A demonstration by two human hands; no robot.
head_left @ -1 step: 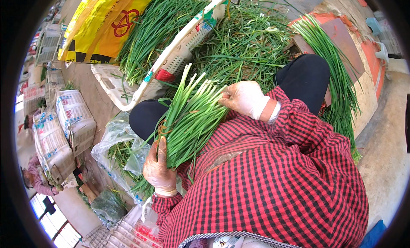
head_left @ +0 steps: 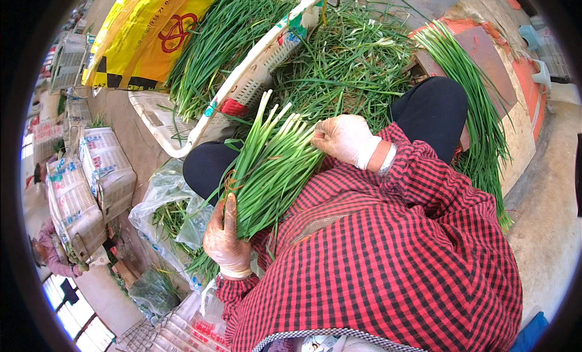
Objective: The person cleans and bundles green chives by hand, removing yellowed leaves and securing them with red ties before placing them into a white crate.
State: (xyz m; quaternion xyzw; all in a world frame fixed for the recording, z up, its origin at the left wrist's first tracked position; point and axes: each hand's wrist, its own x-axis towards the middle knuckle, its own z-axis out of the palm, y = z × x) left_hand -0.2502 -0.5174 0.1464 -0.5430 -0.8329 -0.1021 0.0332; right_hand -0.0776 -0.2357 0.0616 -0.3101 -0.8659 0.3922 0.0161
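A bunch of garlic chives [head_left: 273,176], green leaves with pale stem ends, lies tilted across my lap, stems pointing away from me. My left hand [head_left: 227,240], in a thin whitish glove, grips its leafy lower left side; the thumb lies along the leaves and the other fingers are partly hidden. A brownish tie or withered leaf [head_left: 230,181] shows just above that thumb. My right hand [head_left: 347,138], gloved too, has its fingers pinched together at the right edge of the pale stems. Its fingertips touch the bunch there; exactly which stems they hold is hard to see.
Ahead lies a heap of loose chives and trimmings [head_left: 345,67]. A white plastic crate [head_left: 242,79] holds more chives beside a yellow sack [head_left: 142,36]. Another chive bunch [head_left: 470,79] rests on a board at right. At left are a clear plastic bag [head_left: 163,194] and stacked crates [head_left: 109,164].
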